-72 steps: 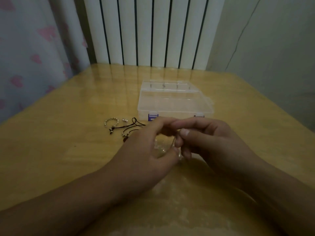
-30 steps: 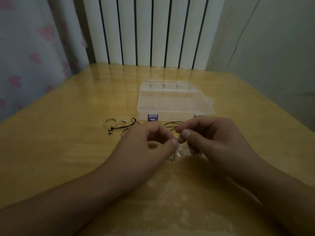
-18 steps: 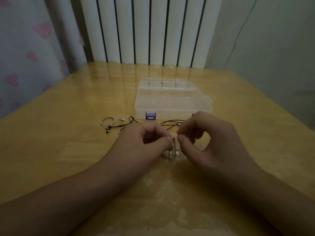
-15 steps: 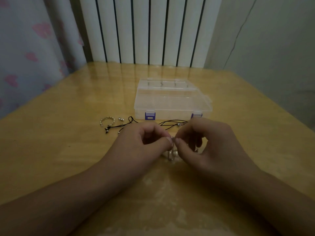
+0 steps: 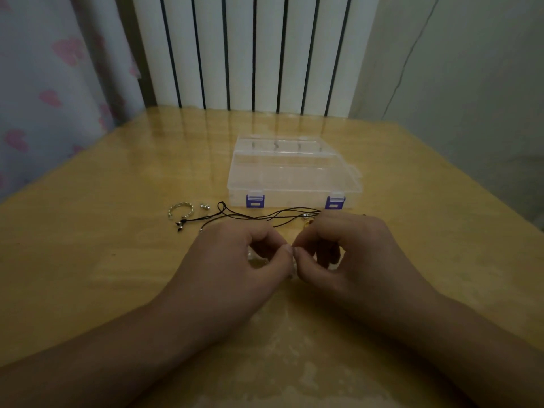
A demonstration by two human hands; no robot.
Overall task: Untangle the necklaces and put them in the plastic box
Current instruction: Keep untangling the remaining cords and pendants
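Observation:
A clear plastic box [image 5: 294, 178] with two purple latches sits shut on the wooden table [image 5: 88, 260]. Thin black cord necklaces [image 5: 259, 216] lie stretched in front of it, with small dark pendants at the left end [image 5: 180, 226] and a small gold charm [image 5: 307, 222] near my right hand. My left hand [image 5: 235, 260] and my right hand [image 5: 347, 254] meet thumb to thumb just in front of the cords, each pinching something small and thin between thumb and forefinger. The pinched piece is mostly hidden by my fingers.
A silver twisted ring [image 5: 180, 209] and a small silver bead [image 5: 204, 206] lie left of the box. A white radiator [image 5: 250, 51] stands behind the table, a curtain with pink hearts [image 5: 44, 83] at the left, a grey wall at the right.
My hands have lowered and drawn together until the thumbs touch. The black cord now lies stretched out in front of the box instead of bunched under my hands.

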